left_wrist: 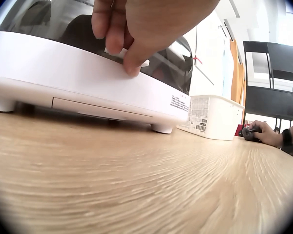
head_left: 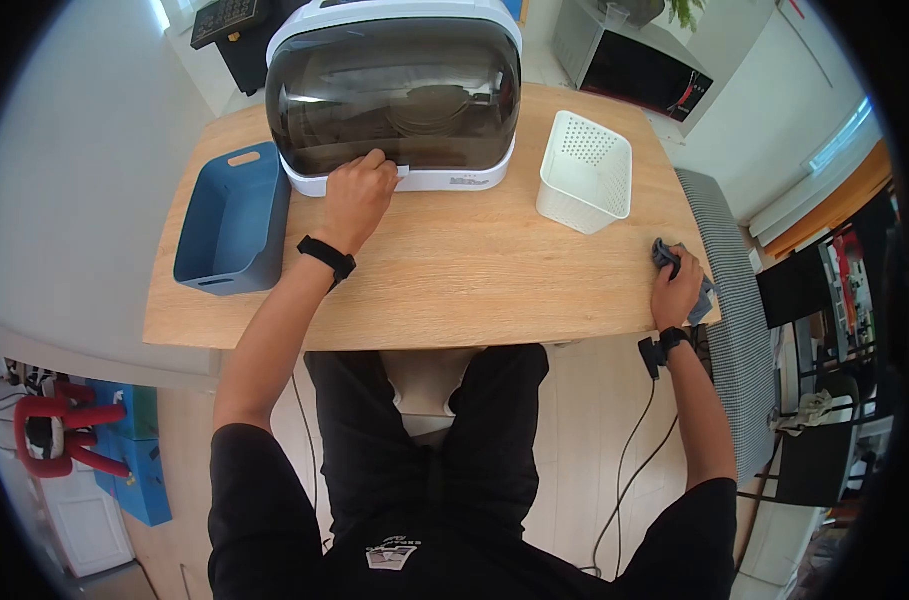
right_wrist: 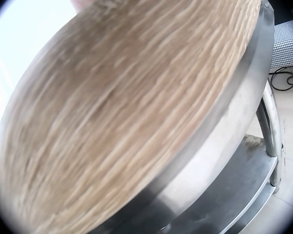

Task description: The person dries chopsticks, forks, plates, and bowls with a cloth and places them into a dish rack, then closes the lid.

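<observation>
A white dish box with a smoky see-through lid (head_left: pixel 395 80) stands at the back of the table, round dish shapes showing dimly inside. My left hand (head_left: pixel 362 195) is at the lid's lower front edge. In the left wrist view its thumb and fingers (left_wrist: pixel 116 43) pinch the small white lid handle (left_wrist: pixel 145 63). Far to the right, my right hand (head_left: pixel 679 290) grips a crumpled dark grey cloth (head_left: pixel 704 303) at the table's right edge. That hand and cloth (left_wrist: pixel 250 133) also appear small in the left wrist view. The right wrist view shows mostly tabletop.
A blue bin (head_left: pixel 230 225) sits left of the dish box. On the right stands a white perforated basket (head_left: pixel 587 175). Behind the table is a microwave (head_left: pixel 640 75). The wooden table (head_left: pixel 455 270) has a metal rim (right_wrist: pixel 205 156) along its edge. Cables hang below.
</observation>
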A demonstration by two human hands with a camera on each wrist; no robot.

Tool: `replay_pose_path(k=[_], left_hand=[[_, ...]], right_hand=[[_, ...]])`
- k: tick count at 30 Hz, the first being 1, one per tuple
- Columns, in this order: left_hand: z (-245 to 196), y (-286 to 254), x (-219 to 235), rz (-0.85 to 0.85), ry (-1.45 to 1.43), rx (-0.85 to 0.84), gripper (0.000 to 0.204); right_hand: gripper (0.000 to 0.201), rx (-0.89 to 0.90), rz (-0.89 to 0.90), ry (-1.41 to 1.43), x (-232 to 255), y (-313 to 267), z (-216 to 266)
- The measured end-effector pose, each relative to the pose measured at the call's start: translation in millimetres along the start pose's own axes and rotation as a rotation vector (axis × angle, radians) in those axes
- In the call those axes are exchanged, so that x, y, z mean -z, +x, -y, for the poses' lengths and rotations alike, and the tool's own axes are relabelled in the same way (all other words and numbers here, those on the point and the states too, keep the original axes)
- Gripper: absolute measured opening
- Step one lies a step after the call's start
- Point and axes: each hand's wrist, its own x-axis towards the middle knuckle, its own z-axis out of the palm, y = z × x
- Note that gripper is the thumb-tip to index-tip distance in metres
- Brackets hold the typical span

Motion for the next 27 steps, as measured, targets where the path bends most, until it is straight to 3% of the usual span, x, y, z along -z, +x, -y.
replay_pose_path(k=[4, 7, 8, 10, 11, 13, 19, 27], left_hand=[[-12, -2, 8, -0.028, -0.100, 0.029, 0.020], [-33, -8, 8, 0.195, -0.588, 0.552, 0.031], [-31, -7, 4, 0.173, -0.599, 0.559, 0.031], [-26, -11, -8, 0.393, -1.252, 0.981, 0.040], [-26, -10, -8, 0.377, -1.260, 0.984, 0.040], [-22, -8, -6, 0.340, -1.492, 1.282, 0.042], [1, -10, -18, 0.330, -1.577, 1.255, 0.034], [0, -3, -2, 0.290, -1.552, 1.202, 0.032]], right_hand=[[0.030, 0.004, -0.023, -0.005, -3, -2, -3], [0.030, 0.018, -0.023, 0.024, 1, -2, 2], [0.029, -0.006, -0.003, 0.044, 1, -1, 2], [0.029, 0.003, -0.003, 0.046, 3, 0, 3], [0.029, -0.008, 0.006, 0.055, 3, 0, 4], [0.029, -0.012, 0.016, 0.048, 5, 0, 5], [0.029, -0.011, 0.015, 0.066, 4, 0, 5], [0.030, -0.031, 0.045, 0.062, 6, -1, 6]])
